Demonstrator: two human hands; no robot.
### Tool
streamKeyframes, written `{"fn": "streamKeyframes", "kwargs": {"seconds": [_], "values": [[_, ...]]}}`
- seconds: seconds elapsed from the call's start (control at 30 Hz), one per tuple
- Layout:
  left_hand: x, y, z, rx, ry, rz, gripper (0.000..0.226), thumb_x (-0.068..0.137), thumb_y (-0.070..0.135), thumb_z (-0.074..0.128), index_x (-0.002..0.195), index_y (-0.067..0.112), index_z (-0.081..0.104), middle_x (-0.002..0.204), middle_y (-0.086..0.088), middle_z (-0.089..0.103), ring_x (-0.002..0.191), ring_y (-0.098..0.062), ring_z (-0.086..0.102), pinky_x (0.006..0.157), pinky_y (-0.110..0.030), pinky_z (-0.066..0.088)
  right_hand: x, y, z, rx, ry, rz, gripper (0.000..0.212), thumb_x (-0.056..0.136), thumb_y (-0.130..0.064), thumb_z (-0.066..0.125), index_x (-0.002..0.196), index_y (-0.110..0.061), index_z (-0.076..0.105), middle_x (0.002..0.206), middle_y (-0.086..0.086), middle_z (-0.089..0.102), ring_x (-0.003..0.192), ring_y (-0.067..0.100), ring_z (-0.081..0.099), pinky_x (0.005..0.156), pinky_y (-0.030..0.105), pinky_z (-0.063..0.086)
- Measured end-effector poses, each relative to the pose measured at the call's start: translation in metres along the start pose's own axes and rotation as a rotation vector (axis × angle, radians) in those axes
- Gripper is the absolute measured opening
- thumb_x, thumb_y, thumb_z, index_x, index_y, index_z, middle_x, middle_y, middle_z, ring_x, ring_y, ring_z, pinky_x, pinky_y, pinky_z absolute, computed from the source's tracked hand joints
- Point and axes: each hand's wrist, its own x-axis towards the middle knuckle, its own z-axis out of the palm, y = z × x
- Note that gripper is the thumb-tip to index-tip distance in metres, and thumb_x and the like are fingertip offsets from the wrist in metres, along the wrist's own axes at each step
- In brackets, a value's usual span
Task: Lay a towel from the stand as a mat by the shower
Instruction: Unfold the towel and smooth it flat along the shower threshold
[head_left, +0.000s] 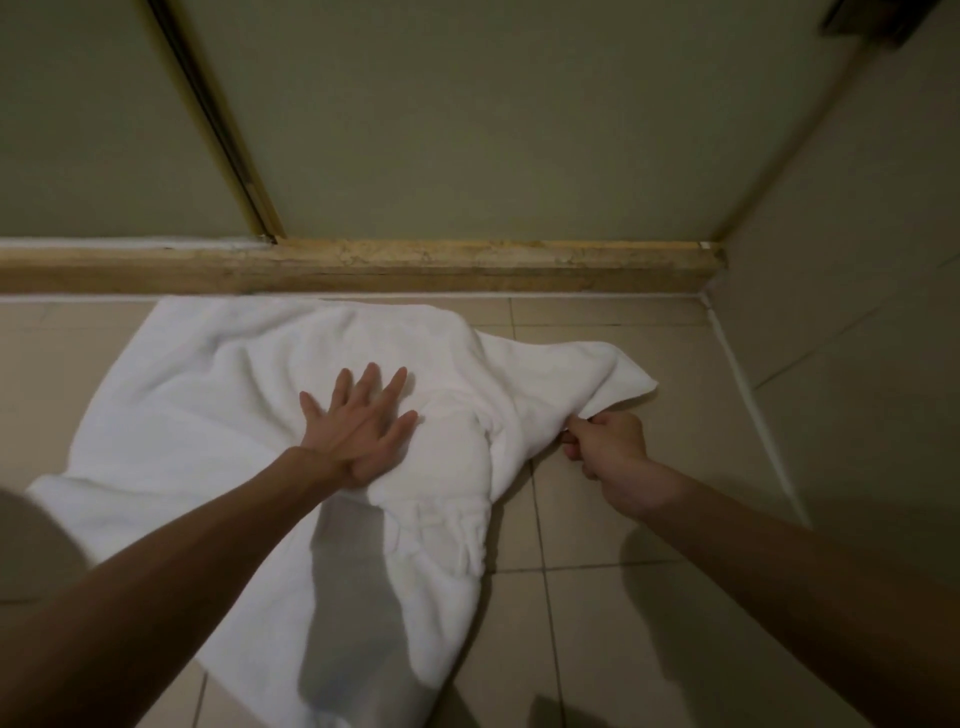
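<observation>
Both of your hands are on the white terry-cloth towel (249, 395), which lies rumpled on the beige tiled floor (613, 597) just in front of the tan stone shower threshold (415, 265). Your left hand (358, 421) is spread flat, fingers fanned, pressing down near the towel's middle. Your right hand (605, 447) is curled into a fist, pinching the towel's bunched right edge just below its far right corner. The towel's long axis seems to run diagonally, from the far left by the threshold toward you, with the right side folded and heaped. That loose corner lies right of your pinned palm, so the right hand is the nearer one; pulling rightward, away from the left hand, should flatten the heap.
</observation>
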Motion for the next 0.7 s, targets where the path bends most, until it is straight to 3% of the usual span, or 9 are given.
{"fn": "streamKeyframes", "kwargs": {"seconds": [0.07, 0.27, 0.43, 0.57, 0.7], "values": [[-0.003, 0.001, 0.001, -0.010, -0.009, -0.005, 0.066, 0.088, 0.069, 0.008, 0.146, 0.041, -0.008, 0.159, 0.002, -0.008, 0.145, -0.031, -0.006, 0.106, -0.071, 0.005, 0.003, 0.002, 0.003, -0.020, 0.023, 0.013, 0.021, 0.084, -0.010, 0.064, 0.066, -0.008, 0.054, 0.076, 0.016, 0.067, 0.049, 0.015, 0.055, 0.031, 0.015, 0.030], [-0.007, 0.002, 0.000, -0.029, -0.023, -0.027, 0.066, 0.089, 0.069, 0.008, 0.147, 0.042, -0.007, 0.159, 0.002, -0.012, 0.145, -0.029, -0.011, 0.105, -0.071, -0.001, 0.009, 0.000, -0.006, -0.175, 0.033, -0.007, 0.011, 0.071, -0.008, 0.070, 0.078, -0.007, 0.062, 0.088, 0.018, 0.070, 0.074, 0.027, 0.060, 0.058, 0.030, 0.044], [-0.005, -0.001, 0.002, -0.021, -0.028, -0.025, 0.064, 0.090, 0.068, 0.011, 0.146, 0.043, -0.008, 0.159, 0.003, -0.013, 0.145, -0.029, -0.011, 0.104, -0.072, 0.000, 0.020, 0.000, -0.027, -0.281, 0.021, -0.045, 0.015, 0.068, -0.004, 0.069, 0.082, 0.000, 0.066, 0.085, 0.022, 0.068, 0.071, 0.028, 0.057, 0.055, 0.030, 0.042], [-0.003, -0.005, -0.001, -0.021, -0.046, -0.025, 0.066, 0.088, 0.069, 0.010, 0.146, 0.043, -0.008, 0.159, 0.003, -0.013, 0.145, -0.030, -0.010, 0.104, -0.072, 0.001, 0.027, 0.004, -0.051, -0.332, 0.046, -0.054, 0.002, 0.068, -0.002, 0.068, 0.068, -0.004, 0.067, 0.075, 0.019, 0.069, 0.066, 0.028, 0.059, 0.060, 0.036, 0.047], [-0.005, -0.008, -0.002, -0.015, -0.058, -0.050, 0.076, 0.079, 0.076, 0.002, 0.147, 0.042, -0.006, 0.159, 0.004, -0.017, 0.145, -0.028, -0.013, 0.104, -0.071, -0.003, 0.037, 0.009, -0.086, -0.362, 0.091, -0.045, 0.003, 0.071, -0.002, 0.068, 0.068, -0.003, 0.067, 0.074, 0.020, 0.068, 0.065, 0.028, 0.057, 0.060, 0.036, 0.046]]}}
